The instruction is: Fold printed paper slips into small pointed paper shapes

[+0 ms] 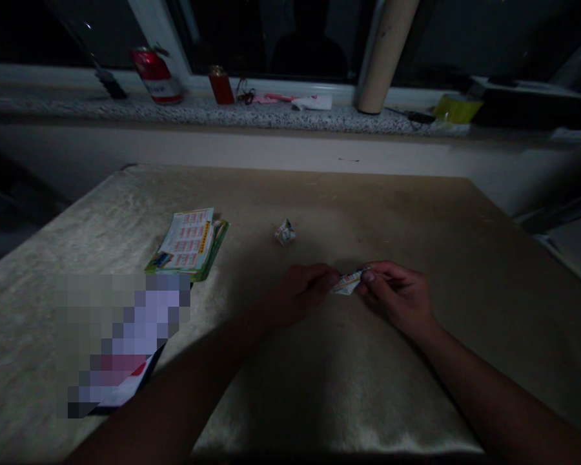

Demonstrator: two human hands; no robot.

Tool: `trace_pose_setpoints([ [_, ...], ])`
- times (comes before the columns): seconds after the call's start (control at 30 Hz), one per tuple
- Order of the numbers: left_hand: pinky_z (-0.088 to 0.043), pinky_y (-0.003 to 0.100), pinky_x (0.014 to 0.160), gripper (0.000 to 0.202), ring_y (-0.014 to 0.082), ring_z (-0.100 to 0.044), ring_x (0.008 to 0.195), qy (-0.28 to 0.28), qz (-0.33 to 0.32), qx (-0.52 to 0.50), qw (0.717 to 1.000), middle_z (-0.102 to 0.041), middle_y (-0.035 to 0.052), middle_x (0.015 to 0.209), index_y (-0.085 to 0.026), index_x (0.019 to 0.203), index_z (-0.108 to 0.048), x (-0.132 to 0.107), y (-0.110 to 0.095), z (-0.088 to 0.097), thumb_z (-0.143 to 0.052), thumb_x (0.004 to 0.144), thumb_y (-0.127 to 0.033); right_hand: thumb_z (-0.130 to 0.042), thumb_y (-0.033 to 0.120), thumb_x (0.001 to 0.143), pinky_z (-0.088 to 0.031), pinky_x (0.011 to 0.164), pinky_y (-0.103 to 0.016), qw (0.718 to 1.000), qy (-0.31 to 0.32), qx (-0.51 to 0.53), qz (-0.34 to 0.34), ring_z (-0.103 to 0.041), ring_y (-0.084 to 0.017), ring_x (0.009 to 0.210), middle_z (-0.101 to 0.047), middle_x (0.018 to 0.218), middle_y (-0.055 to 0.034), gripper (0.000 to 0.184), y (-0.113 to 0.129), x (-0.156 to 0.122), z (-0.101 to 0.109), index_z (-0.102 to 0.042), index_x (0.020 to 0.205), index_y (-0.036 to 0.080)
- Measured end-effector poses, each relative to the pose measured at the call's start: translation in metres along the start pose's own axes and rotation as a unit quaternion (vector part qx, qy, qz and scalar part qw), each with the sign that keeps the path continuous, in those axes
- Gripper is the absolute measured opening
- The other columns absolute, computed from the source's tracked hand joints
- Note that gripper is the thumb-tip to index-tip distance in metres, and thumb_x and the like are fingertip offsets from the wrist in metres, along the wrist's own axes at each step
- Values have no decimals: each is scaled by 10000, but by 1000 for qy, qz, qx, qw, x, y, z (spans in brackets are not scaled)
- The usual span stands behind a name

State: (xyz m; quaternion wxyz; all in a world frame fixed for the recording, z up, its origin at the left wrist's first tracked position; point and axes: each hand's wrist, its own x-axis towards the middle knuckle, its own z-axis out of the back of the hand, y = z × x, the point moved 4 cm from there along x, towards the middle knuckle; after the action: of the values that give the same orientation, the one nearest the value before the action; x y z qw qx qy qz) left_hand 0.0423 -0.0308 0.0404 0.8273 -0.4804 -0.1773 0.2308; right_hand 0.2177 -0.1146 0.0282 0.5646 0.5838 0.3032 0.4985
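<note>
Between my two hands is a small piece of folded printed paper (348, 283), held just above the table. My left hand (303, 294) pinches its left end with the fingertips, and the hand lies in shadow. On the other side, my right hand (399, 290) grips the paper's right end between thumb and fingers. Beyond my left hand a small folded paper shape (285, 232) with pointed corners stands on the table. A stack of printed sheets (186, 242), the top one bearing rows of red print, lies farther left.
A lit screen device (126, 387), partly pixelated, lies at the left of the cloth-covered table (392, 400). Along the granite sill (188, 119) stand a red can (155, 74), a red lighter-like item (221, 85), a cardboard tube (387, 55) and a yellow tape roll (458, 108).
</note>
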Motion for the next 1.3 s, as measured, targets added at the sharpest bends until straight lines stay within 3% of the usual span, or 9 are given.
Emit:
trace_pose_setpoints([
  [0.37,-397,222,612,368,122,-560,677,-8,6,-3,1000,-660,8,795,-161,1111,-698,-1,7,-1,-484,980,-430,-662,352,913,-485,493,-232,996,5,-83,42,-624,-128,540,-755,714,-18,178,2,-4,2,-784,918,223],
  [0.57,-373,221,583,358,119,-546,625,-34,22,25,999,-603,-15,675,-154,986,-700,0,5,1,-441,995,-400,-626,317,936,-558,616,-268,990,26,-118,76,-702,-161,658,-774,784,-27,188,5,-1,-1,-780,973,216],
  [0.7,-394,224,594,344,130,-583,642,-65,32,49,996,-641,-2,701,-157,1016,-703,1,7,2,-461,984,-400,-611,281,942,-578,683,-272,984,44,-138,100,-732,-171,734,-791,874,-39,188,8,-1,-4,-780,981,208],
  [0.87,-430,223,613,327,135,-629,679,-79,25,47,995,-701,19,805,-168,1100,-682,1,12,0,-469,979,-385,-606,227,936,-576,691,-242,979,67,-138,135,-738,-160,770,-793,905,-38,186,13,-1,-8,-772,1015,199],
  [1.17,-448,225,585,373,136,-624,631,-101,18,21,994,-681,12,747,-168,1177,-645,0,13,1,-473,971,-427,-605,195,926,-581,689,-228,979,62,-137,139,-744,-153,768,-793,900,-34,189,14,0,-8,-768,1022,196],
  [1.3,-472,227,611,367,128,-634,666,-121,17,-17,992,-706,38,874,-168,1208,-622,-3,12,2,-433,988,-393,-597,202,935,-582,691,-226,979,66,-138,135,-744,-152,771,-794,912,-37,202,12,0,-8,-766,1045,192],
])
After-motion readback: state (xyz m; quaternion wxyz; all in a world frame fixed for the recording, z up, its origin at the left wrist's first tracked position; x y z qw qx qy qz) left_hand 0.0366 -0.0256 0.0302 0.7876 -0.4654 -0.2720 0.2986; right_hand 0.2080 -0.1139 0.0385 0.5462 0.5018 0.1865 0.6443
